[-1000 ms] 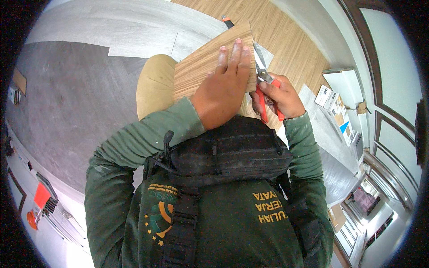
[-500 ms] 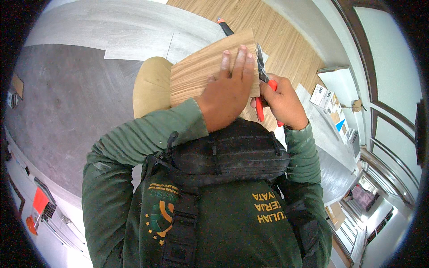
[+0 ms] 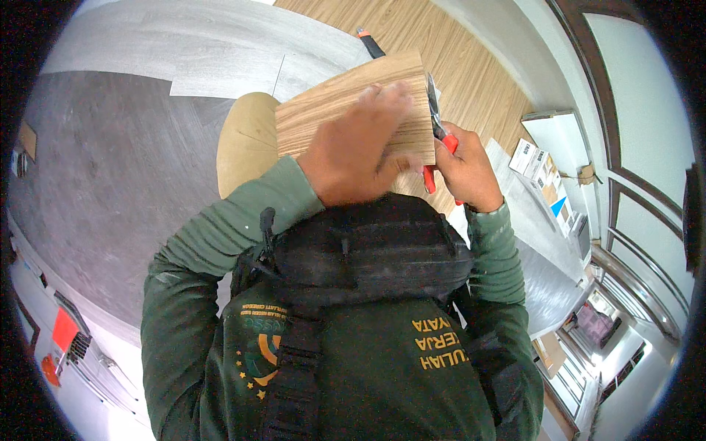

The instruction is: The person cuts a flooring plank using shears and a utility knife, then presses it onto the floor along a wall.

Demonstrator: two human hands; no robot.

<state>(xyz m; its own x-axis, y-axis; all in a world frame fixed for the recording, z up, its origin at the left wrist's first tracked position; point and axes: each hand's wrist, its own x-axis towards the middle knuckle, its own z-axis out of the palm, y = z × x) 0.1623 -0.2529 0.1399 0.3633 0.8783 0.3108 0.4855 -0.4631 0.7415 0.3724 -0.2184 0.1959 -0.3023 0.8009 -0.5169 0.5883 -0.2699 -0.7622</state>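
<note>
A wood-grain floor plank piece rests across my tan-trousered knee. My left hand is over its top face, fingers stretched out and thumb apart, slightly blurred; it grips nothing. My right hand is closed round the red handles of pliers. Their dark metal jaws stand at the plank's right edge; the plank's edge partly hides them, so I cannot tell whether they bite on it. Part of the lower handle shows below the plank.
Beyond the plank lies a black-and-orange hand tool, on wood-grain flooring. Grey planks border dark bare floor on the left. White boxes stand at the right by the wall. A black pouch hangs at my front.
My left hand has slid left and down across the plank, its thumb now showing. The plank has shifted slightly right and down. My right hand keeps hold of the pliers.
</note>
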